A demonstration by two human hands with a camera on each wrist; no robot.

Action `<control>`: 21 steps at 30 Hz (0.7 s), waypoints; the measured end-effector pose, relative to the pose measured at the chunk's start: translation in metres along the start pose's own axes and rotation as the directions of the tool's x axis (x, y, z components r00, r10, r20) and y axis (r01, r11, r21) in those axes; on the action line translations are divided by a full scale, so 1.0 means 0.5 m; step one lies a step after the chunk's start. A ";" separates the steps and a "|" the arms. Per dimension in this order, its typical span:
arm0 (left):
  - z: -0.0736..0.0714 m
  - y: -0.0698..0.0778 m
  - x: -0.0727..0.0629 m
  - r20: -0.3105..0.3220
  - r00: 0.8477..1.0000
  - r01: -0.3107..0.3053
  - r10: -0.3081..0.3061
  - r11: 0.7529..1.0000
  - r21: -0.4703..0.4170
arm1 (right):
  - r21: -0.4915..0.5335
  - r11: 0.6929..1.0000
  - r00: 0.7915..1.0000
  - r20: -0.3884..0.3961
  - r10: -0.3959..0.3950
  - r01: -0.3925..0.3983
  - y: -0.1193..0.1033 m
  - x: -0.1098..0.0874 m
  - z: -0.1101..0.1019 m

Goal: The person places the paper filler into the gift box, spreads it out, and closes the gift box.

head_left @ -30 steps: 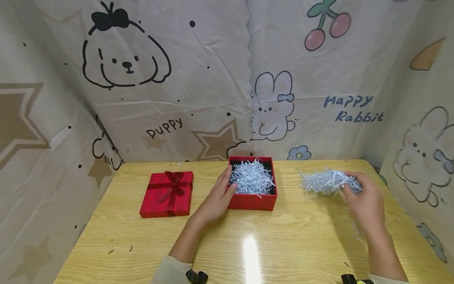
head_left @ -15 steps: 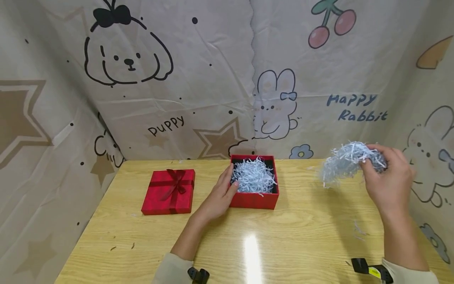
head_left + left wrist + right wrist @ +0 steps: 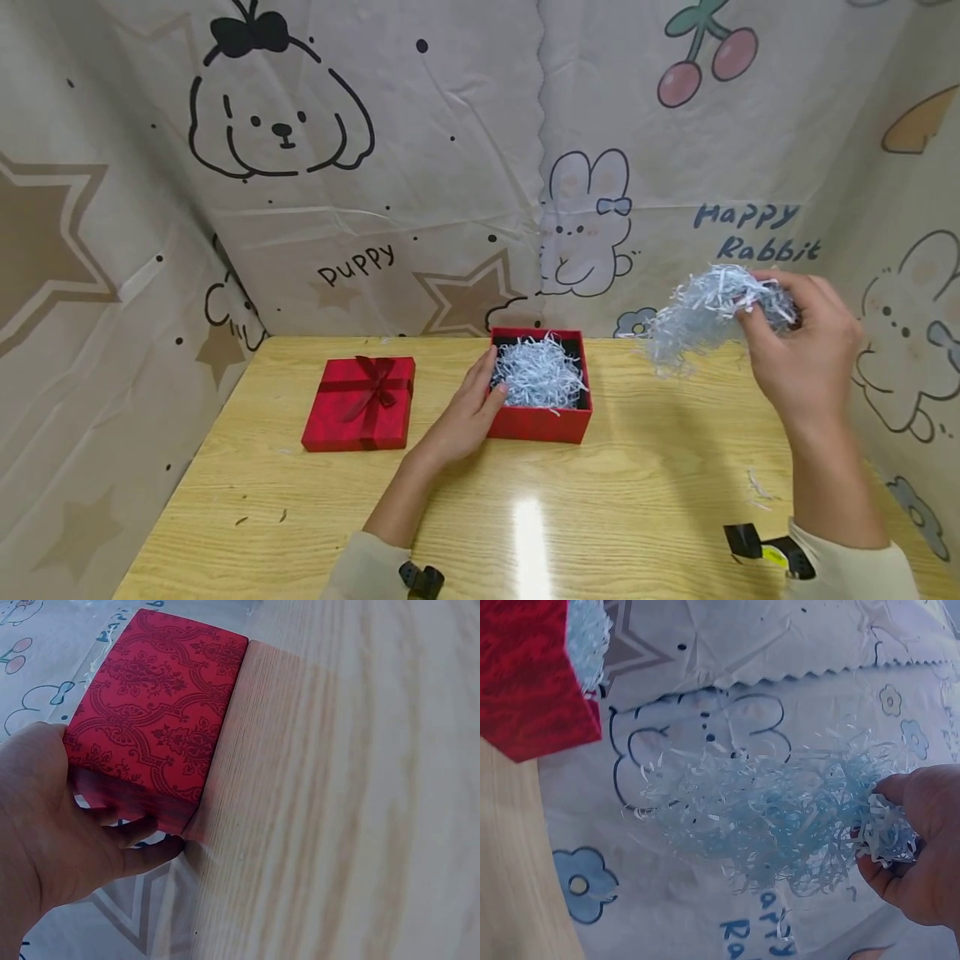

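Observation:
The red gift box stands uncovered near the table's back edge, with pale blue shredded paper heaped inside. My left hand holds its left wall, thumb over the rim and fingers along the outside. In the left wrist view, this hand lies along the patterned box. Off to the right, my right hand pinches a loose clump of shredded paper above the table. The right wrist view shows the clump spreading out from between thumb and fingers.
A red box lid with a dark red ribbon bow lies left of the box. Several paper shreds are scattered on the wooden table. A printed cloth hangs behind and at both sides.
My right hand has lifted the clump of shredded paper off the table, first up and right, then slightly back left. The left hand stays at the box.

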State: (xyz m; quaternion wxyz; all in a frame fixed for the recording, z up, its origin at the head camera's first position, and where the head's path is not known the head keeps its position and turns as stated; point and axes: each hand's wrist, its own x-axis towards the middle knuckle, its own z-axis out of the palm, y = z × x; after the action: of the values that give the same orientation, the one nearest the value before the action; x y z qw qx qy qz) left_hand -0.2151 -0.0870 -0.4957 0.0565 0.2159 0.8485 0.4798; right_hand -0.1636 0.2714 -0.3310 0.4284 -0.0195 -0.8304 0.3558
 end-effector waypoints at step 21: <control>-0.001 0.004 -0.001 -0.011 1.000 -0.020 0.020 1.000 0.013 | 0.260 0.941 0.963 0.101 -0.251 0.219 -0.169 -0.005 0.083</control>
State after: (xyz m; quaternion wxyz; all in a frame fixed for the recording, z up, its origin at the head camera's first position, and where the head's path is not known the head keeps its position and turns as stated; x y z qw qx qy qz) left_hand -0.2139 -0.0868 -0.4936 0.0457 0.2218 0.8497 0.4762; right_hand -0.1691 0.1837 -0.2971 0.4109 0.1568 -0.8027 0.4028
